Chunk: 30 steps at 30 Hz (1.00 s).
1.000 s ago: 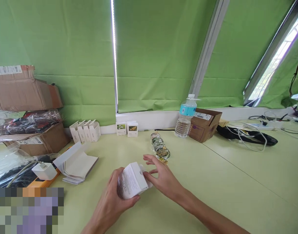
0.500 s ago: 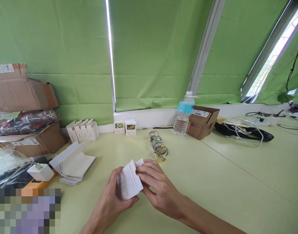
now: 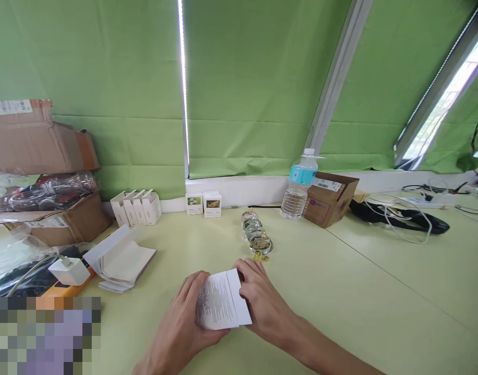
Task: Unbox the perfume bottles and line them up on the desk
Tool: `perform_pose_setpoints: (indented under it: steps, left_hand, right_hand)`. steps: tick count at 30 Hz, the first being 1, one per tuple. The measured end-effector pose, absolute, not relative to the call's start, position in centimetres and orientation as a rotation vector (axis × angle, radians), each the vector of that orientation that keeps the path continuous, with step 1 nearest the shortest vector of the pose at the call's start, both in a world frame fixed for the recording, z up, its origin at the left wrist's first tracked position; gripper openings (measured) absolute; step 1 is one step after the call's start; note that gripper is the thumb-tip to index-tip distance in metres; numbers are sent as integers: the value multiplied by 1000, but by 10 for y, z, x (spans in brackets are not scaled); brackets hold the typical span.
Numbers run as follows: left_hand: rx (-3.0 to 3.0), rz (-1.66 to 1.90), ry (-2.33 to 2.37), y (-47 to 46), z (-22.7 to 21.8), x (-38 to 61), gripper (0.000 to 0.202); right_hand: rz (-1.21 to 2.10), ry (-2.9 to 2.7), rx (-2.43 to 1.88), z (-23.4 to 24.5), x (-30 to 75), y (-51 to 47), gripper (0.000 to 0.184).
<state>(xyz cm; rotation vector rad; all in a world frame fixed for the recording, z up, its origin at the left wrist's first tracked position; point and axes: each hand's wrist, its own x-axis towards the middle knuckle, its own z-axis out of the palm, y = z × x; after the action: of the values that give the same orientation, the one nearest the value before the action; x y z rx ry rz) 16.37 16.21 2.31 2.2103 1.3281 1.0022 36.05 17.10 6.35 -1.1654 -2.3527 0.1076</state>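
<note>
A small white carton (image 3: 221, 302) with fine print on its side sits between both my hands, low over the pale green table (image 3: 340, 281). My left hand (image 3: 182, 325) wraps round its left side from below. My right hand (image 3: 262, 302) grips its right end, fingers curled over the top edge. Just beyond the carton stands a short row of small glass bottles with gold caps (image 3: 256, 237).
A stack of flat white carton blanks (image 3: 120, 258) and a white charger (image 3: 69, 271) lie to the left. Folded white boxes (image 3: 137, 208) and two printed boxes (image 3: 203, 204) line the back wall. A water bottle (image 3: 299, 185), brown box (image 3: 330, 198) and cables (image 3: 395, 219) are at the right.
My right hand moved from open beside the carton to gripping its end. The carton's raised flap is now down and the carton has turned flatter between my hands.
</note>
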Motion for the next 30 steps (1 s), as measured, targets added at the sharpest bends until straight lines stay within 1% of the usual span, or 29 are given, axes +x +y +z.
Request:
perform_pose_setpoints:
  steps: [7, 11, 16, 24, 30]
  left_hand:
    - [2205, 1022, 1342, 162, 20, 164, 68]
    - [2269, 1038, 1322, 162, 20, 164, 72]
    - [2287, 1022, 1329, 162, 21, 163, 69]
    - [2249, 1002, 1310, 162, 20, 163, 72]
    - [2256, 1028, 1332, 161, 22, 163, 72]
  right_hand:
    - [142, -2322, -1091, 56, 358, 174, 27]
    - [169, -2337, -1053, 60, 356, 169, 26]
    - [150, -2334, -1017, 56, 356, 171, 23]
    - [196, -2325, -933, 53, 355, 176, 23]
    - [143, -2346, -957, 52, 355, 177, 27]
